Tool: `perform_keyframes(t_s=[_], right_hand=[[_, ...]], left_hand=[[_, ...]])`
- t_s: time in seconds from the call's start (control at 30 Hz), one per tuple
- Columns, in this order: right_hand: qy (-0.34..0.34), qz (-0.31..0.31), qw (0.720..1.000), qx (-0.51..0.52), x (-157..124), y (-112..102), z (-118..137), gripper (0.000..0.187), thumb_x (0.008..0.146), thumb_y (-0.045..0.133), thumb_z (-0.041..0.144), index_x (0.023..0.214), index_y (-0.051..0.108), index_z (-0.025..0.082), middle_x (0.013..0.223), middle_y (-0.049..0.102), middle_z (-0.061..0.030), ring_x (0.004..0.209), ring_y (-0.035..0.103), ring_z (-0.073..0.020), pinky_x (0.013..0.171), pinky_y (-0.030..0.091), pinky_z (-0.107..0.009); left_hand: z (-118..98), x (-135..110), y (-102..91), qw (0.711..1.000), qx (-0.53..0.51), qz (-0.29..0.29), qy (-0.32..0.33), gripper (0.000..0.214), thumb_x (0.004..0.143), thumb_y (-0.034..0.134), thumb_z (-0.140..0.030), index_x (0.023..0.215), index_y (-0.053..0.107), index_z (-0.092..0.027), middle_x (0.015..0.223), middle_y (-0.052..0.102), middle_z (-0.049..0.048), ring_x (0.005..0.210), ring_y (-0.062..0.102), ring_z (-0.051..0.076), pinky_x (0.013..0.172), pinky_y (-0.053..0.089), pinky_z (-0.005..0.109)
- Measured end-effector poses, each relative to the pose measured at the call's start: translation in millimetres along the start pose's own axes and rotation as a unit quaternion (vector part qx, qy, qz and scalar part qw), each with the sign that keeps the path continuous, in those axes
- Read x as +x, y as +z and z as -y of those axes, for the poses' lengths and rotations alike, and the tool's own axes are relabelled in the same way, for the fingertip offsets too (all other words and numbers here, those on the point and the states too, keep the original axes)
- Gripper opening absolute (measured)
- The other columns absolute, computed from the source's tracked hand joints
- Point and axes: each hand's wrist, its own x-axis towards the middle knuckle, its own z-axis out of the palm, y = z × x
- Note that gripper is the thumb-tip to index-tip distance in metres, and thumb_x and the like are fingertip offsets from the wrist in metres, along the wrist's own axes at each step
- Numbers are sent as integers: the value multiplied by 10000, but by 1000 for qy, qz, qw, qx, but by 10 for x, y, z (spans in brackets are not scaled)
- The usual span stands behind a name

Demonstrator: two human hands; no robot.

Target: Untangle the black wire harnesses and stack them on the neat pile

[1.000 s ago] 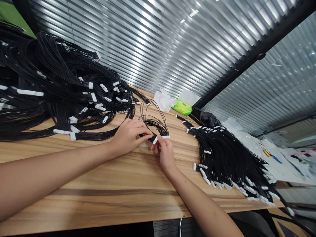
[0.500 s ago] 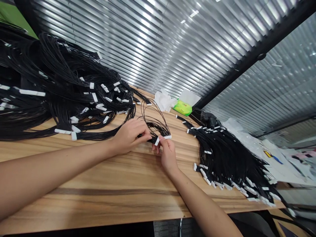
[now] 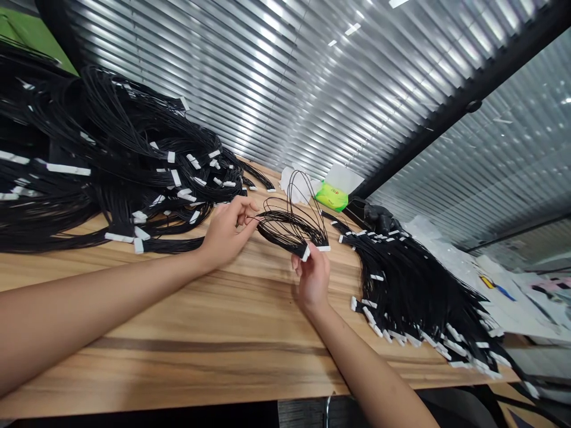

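Just above the wooden table [image 3: 187, 333], a looped black wire harness [image 3: 283, 238] is held between my two hands. My right hand [image 3: 314, 278] is closed at its right end, where a white connector [image 3: 306, 254] and a second white connector [image 3: 325, 248] sit close together. At the left bend of the loop, my left hand [image 3: 228, 230] has its fingers curled and pinches a few of the wires between thumb and fingers. Several thin wires arch loosely upward from the bundle.
A large heap of black wire harnesses [image 3: 134, 142] with white connectors covers the left side. On the right, another pile [image 3: 414, 291] lies spread out. Behind my hands are a crumpled white tissue [image 3: 292, 181] and a green tissue pack [image 3: 332, 195]. Corrugated metal panels [image 3: 250, 83] rise behind.
My right hand has moved right with the connector ends. My left hand has drawn back slightly left and up, and the wire loop between them is wider and more open.
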Motion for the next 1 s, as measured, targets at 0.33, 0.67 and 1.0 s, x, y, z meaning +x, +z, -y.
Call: perform_keyframes(t_s=[0.33,0.67,1.0], right_hand=[[8,64,998,-18,-83,9,-31,349,777,545,465,565,456,202,448,396,50,398,377,-98,392,281,-230],[51,114,991,55,-106,20,14,303,741,568,401,536,485,193,428,366,62,342,287,-64,321,218,-199],[131,195,972,19,-134,5,-84,348,799,528,425,562,556,172,373,453,36,349,368,-87,377,268,-217]], left_hand=[[223,102,66,978,-174,-51,-100,240,800,614,-253,1011,507,-215,891,553,-11,590,423,79,594,354,219],[102,104,45,920,-355,-26,-164,343,753,647,-503,795,586,-168,654,531,-17,540,442,89,476,361,202],[161,160,40,907,-376,-26,-185,322,837,570,-481,804,602,-163,592,572,-19,504,446,74,465,336,188]])
